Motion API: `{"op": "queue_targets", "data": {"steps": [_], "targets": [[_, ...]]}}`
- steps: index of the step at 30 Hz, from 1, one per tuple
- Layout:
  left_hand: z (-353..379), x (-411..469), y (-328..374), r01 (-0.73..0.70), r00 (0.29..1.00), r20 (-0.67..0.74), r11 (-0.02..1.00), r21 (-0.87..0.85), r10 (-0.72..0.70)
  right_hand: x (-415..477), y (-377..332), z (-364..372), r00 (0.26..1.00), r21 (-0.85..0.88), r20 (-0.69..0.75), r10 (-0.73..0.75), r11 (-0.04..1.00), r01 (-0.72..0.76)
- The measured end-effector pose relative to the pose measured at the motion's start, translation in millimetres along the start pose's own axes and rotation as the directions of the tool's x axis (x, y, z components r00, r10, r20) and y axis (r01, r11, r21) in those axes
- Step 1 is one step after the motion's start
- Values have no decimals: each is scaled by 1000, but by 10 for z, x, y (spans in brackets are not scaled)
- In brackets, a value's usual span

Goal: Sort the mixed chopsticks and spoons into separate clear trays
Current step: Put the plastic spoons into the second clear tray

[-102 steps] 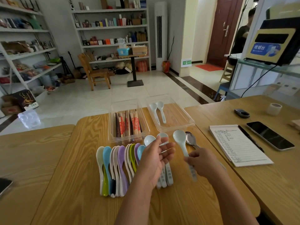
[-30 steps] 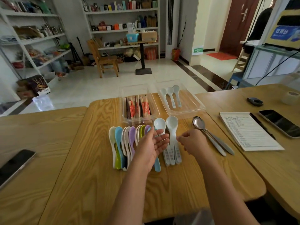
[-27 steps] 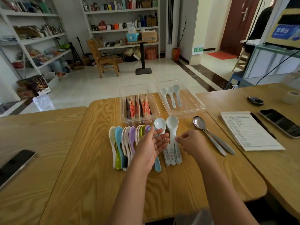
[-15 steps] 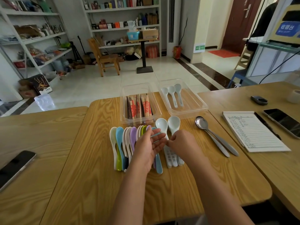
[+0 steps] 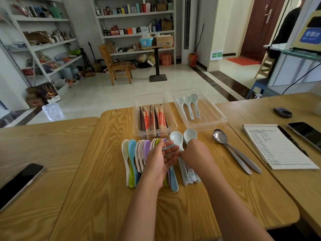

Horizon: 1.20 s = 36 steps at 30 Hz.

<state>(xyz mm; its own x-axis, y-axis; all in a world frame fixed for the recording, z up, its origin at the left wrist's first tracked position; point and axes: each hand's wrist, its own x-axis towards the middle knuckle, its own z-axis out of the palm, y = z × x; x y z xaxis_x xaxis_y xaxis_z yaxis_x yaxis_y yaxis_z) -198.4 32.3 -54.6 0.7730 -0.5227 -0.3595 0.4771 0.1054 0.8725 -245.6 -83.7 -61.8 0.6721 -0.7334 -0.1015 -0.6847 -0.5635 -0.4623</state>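
While left hand (image 5: 161, 162) hovers palm-up, white spoons (image 5: 176, 137) partly beneath right hand (image 5: 195, 153).

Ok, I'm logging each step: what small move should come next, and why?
Likely lift one white spoon under the right hand into the right tray, where three matching spoons already lie; the left tray holds chopsticks.

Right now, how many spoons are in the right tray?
3: left spoon, middle spoon, right spoon, side by side in the right tray. None seem hidden.
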Motion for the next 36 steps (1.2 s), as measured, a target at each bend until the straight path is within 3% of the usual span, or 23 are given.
{"op": "queue_targets", "data": {"steps": [11,18,23,26,30,36], "targets": [[27,55,176,-74,995,62,996,-44,76,25,165,-251,1000,175,16,-20,984,17],[316,511,622,-63,988,139,998,-23,66,677,52,-708,999,267,-32,-8,963,16],[597,1139,984,-51,993,111,998,33,47,1366,-198,-980,999,192,-52,6,981,4],[702,1558,1107,-28,996,87,998,53,24,1791,-410,-974,993,83,105,57,994,-66],[729,1973,1164,7,999,50,995,103,-13,2386,-402,-678,995,39,33,96,995,-97],[687,2297,1171,8,1000,29,994,107,-11,2601,-412,-517,998,19,15,54,998,-55]]}}
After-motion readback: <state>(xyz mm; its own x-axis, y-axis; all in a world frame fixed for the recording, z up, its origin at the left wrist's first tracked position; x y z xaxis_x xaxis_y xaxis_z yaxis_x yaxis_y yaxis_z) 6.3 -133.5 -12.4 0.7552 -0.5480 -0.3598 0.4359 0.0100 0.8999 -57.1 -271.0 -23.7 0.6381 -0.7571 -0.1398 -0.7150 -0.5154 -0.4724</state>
